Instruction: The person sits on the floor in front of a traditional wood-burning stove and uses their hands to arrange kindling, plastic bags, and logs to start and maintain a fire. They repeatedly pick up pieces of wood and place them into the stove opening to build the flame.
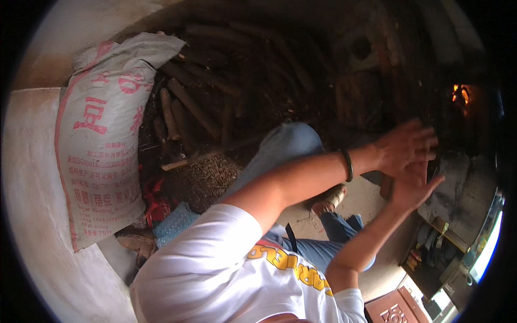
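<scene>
My left hand [405,146], with a dark bangle [347,165] on its wrist, is blurred and holds nothing that I can see. Right beside it, my right hand [412,187] is bare, its thumb spread away from the fingers. The two hands meet or overlap at the fingers; whether they press together cannot be told. Beyond them, at the far right, a small fire [461,95] glows in a dark opening. My bent knee [293,139] in blue jeans lies left of the hands.
A large printed woven sack [105,161] leans at the left wall. Cut logs [194,107] lie in the dark behind my knee, near dry straw [214,171]. Blue bubble wrap [173,224] and a red object [155,206] lie nearby. Lower right are cluttered shelves [432,246] and a reddish-brown panel [394,309].
</scene>
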`<action>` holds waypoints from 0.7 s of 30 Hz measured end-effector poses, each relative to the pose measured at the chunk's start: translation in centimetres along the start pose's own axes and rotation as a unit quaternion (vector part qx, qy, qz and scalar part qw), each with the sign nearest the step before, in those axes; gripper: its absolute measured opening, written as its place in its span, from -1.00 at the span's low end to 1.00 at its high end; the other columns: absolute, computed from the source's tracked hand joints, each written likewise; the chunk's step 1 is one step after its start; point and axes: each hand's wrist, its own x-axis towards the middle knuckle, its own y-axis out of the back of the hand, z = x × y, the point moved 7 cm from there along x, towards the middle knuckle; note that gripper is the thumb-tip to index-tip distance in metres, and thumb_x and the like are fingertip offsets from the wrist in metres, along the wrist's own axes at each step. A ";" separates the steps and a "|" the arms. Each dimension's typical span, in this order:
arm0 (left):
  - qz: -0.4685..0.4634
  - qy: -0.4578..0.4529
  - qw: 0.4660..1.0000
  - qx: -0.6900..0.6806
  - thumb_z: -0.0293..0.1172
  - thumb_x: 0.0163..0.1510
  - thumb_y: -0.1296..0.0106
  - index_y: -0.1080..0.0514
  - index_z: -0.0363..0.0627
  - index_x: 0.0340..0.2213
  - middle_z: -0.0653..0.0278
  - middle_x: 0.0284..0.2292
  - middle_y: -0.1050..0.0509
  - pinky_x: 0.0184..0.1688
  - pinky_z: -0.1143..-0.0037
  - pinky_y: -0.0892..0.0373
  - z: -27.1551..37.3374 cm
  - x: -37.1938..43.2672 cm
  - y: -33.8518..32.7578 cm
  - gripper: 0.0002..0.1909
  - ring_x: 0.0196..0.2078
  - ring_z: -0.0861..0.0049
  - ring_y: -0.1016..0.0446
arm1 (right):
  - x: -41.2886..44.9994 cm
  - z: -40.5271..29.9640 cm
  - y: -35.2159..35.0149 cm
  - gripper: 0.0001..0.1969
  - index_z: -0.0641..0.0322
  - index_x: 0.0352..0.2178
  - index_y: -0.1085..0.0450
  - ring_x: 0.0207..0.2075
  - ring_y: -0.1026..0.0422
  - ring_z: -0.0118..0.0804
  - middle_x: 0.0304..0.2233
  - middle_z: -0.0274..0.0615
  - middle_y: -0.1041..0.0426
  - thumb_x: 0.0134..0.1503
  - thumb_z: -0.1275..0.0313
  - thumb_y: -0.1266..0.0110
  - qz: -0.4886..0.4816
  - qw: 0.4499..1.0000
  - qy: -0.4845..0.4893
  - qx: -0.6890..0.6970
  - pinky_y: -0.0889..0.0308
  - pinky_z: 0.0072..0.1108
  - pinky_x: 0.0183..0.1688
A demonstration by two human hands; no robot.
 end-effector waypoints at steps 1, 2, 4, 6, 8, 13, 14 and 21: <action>-0.012 0.015 0.988 0.150 0.18 -0.14 -0.07 -0.44 -0.15 -0.15 -0.04 -0.02 -0.34 0.18 -0.02 0.02 -1.9 -0.5 0.6 -0.32 0.14 0.05 -0.19 | -0.1 0.9 -2.3 -0.40 0.27 0.20 0.03 0.23 -0.02 -0.05 0.22 -0.02 -0.04 0.27 0.10 0.25 -0.050 0.998 -0.023 0.016 0.09 -0.40 0.26; -0.011 0.021 0.988 0.154 0.18 -0.14 -0.07 -0.44 -0.15 -0.15 -0.04 -0.02 -0.34 0.18 -0.02 0.02 -2.6 -0.6 2.7 -0.32 0.14 0.05 -0.19 | -0.8 1.4 -3.8 -0.37 0.27 0.23 0.06 0.27 0.02 -0.03 0.25 -0.01 0.00 0.29 0.06 0.28 -0.069 0.997 -0.046 0.005 0.13 -0.40 0.30; -0.002 0.190 0.946 0.263 -0.02 -0.11 -0.18 -0.46 -0.20 -0.23 0.00 -0.11 -0.42 0.00 0.36 -0.29 -5.1 0.7 9.1 -0.48 0.02 0.19 -0.34 | -2.3 0.6 -5.2 -0.33 0.25 0.26 0.13 0.31 0.12 -0.01 0.29 -0.02 0.09 0.29 0.04 0.30 -0.060 0.993 -0.091 -0.047 0.21 -0.38 0.33; 0.056 0.258 0.954 0.141 -0.06 -0.09 -0.18 -0.50 -0.18 -0.38 0.08 -0.28 -0.50 -0.16 0.36 -0.38 -6.1 1.4 16.5 -0.60 -0.15 0.20 -0.46 | -4.3 -0.8 0.7 -0.38 0.23 0.22 0.00 0.27 -0.02 -0.07 0.25 -0.03 -0.03 0.27 0.05 0.25 0.176 0.956 -0.058 -0.227 0.06 -0.39 0.28; 0.144 0.258 0.934 0.201 -0.07 -0.07 -0.18 -0.51 -0.15 -0.40 0.15 -0.35 -0.53 -0.21 0.37 -0.41 -8.4 -1.8 22.6 -0.63 -0.26 0.19 -0.50 | -6.1 -0.9 5.7 -0.42 0.22 0.19 -0.07 0.22 -0.10 -0.12 0.22 -0.05 -0.10 0.27 0.07 0.23 0.253 0.931 -0.089 -0.246 -0.02 -0.41 0.23; 0.065 0.410 0.739 0.531 -0.05 -0.13 -0.22 -0.36 -0.22 -0.15 0.02 -0.25 -0.45 -0.10 0.26 -0.35 -17.5 -20.9 39.2 -0.41 -0.11 0.10 -0.38 | -10.3 2.5 12.1 -0.57 0.18 0.05 -0.28 -0.01 -0.34 -0.34 0.01 -0.19 -0.37 0.25 0.18 0.13 0.319 0.894 -0.144 -0.282 -0.23 -0.51 0.03; 0.074 0.429 0.709 0.554 -0.05 -0.16 -0.24 -0.33 -0.22 -0.15 0.00 -0.22 -0.42 -0.11 0.23 -0.34 -18.4 -24.5 42.3 -0.37 -0.10 0.08 -0.36 | -10.8 3.5 12.2 -0.60 0.18 0.02 -0.30 -0.08 -0.35 -0.38 -0.07 -0.24 -0.40 0.24 0.20 0.10 0.307 0.897 -0.162 -0.273 -0.24 -0.54 -0.02; -0.056 0.534 0.641 0.549 0.28 -0.16 -0.14 -0.22 -0.22 0.07 -0.10 -0.05 -0.32 -0.02 0.27 -0.35 -24.6 -31.3 47.3 -0.05 -0.02 0.06 -0.34 | -11.1 4.8 13.6 -0.64 0.22 -0.07 -0.36 -0.23 -0.38 -0.45 -0.24 -0.30 -0.45 0.18 0.23 0.00 0.291 0.898 -0.213 -0.253 -0.28 -0.59 -0.13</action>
